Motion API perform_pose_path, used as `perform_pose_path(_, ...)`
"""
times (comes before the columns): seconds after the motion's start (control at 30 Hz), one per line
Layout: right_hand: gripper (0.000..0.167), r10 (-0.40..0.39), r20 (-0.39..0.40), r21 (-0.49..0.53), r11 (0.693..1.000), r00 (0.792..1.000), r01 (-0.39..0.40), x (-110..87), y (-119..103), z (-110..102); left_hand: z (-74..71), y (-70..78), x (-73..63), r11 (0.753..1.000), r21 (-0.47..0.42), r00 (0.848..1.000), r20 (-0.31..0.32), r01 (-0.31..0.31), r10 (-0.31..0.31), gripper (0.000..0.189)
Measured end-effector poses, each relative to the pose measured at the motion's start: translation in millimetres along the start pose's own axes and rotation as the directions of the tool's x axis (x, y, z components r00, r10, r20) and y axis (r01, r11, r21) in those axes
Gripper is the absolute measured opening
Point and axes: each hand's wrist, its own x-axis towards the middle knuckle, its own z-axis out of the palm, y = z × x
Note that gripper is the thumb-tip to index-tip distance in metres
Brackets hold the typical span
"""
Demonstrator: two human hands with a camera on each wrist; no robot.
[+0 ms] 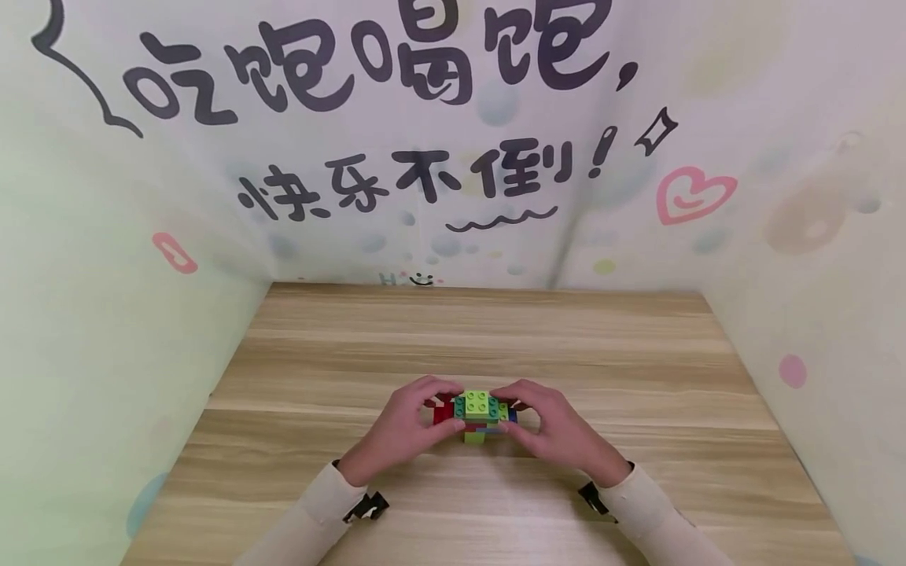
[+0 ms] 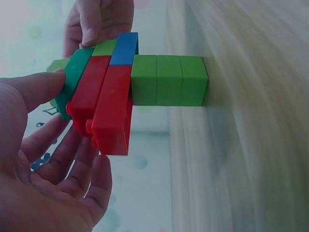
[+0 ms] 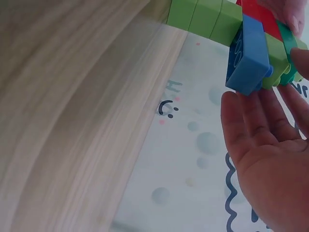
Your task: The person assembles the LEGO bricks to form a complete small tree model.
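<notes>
A toy building-brick structure (image 1: 477,402) stands upright on the table between both hands. Its narrow column of light green bricks (image 2: 169,80) meets the tabletop. Wider layers sit above: red bricks (image 2: 112,108) on the left, a blue brick (image 3: 251,58) on the right, then a dark green brick (image 2: 77,75) and a light green one on top. The left hand (image 1: 403,424) grips the left end, thumb on the dark green brick and fingers behind. Holding the opposite end is the right hand (image 1: 559,428), its thumb in front and fingertips at the back, partly hidden by the bricks.
The wood-grain table (image 1: 340,338) is bordered by a white printed backdrop (image 1: 425,244) at the back and on both sides. Dark straps (image 1: 366,505) show near the sleeve cuffs.
</notes>
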Motion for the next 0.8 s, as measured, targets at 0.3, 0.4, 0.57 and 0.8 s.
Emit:
perform_pose_path(0.3, 0.05, 0.037, 0.036, 0.044, 0.998, 0.999, -0.038, -2.3, 3, -1, -4.2, -10.4, -10.2, 0.998, -0.063, 1.0, 0.001, 0.028, -0.028, 0.038)
perform_pose_path(0.4, 0.052, 0.034, 0.037, 0.054, 0.998, 0.999, -0.036, -3.7, 4, -1, -4.1, -11.4, -11.7, 0.994, -0.099, 0.999, 0.026, 0.034, -0.031, 0.039)
perform_pose_path(0.57, 0.052, 0.037, 0.038, 0.096, 0.995, 0.999, -0.04, -4.9, 4, 0, -3.0, -13.9, -11.6, 0.984, -0.175, 0.998, 0.051, 0.031, -0.022, 0.038)
perform_pose_path(0.8, 0.05, 0.042, 0.037, 0.12, 0.992, 0.998, -0.046, -5.2, 2, -1, -2.4, -15.1, -10.4, 0.981, -0.191, 0.998, 0.058, 0.032, -0.022, 0.039)
